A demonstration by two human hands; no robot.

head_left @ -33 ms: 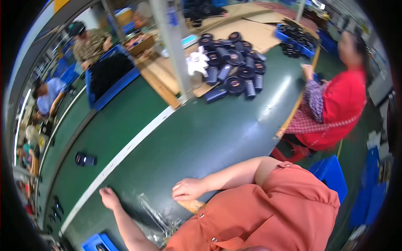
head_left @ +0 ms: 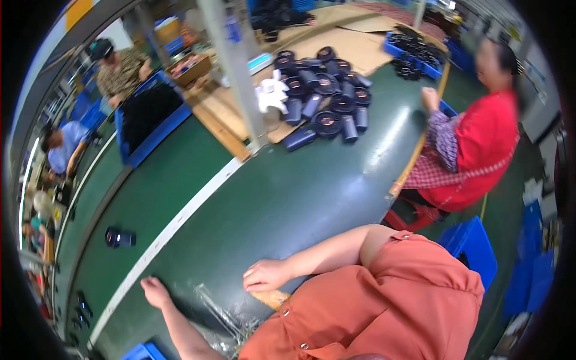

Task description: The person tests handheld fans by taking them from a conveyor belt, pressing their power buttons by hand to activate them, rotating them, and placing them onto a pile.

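My left hand [head_left: 156, 292] rests on the green worktop beside the white dividing strip [head_left: 162, 240]. Its fingers are curled in, with nothing visible in them. Near the worktop's front edge lies my right hand [head_left: 266, 276], loosely closed and showing nothing in its grip. Between my forearms and against my front are crumpled clear plastic bags [head_left: 225, 318]. Beyond the strip, a single dark handheld fan [head_left: 120, 237] lies on the green belt, apart from my left hand.
Dark blue handheld fans [head_left: 327, 123] are heaped by a metal post [head_left: 234, 78]. A co-worker in red [head_left: 486, 144] sits at the right, near a blue tray of black parts [head_left: 429, 71]. Blue bins stand at my right [head_left: 471, 249] and at the lower edge [head_left: 144, 352].
The whole view has shifted slightly, so the fan heap sits further left in the picture. Both my hands keep nearly the same pose and place.
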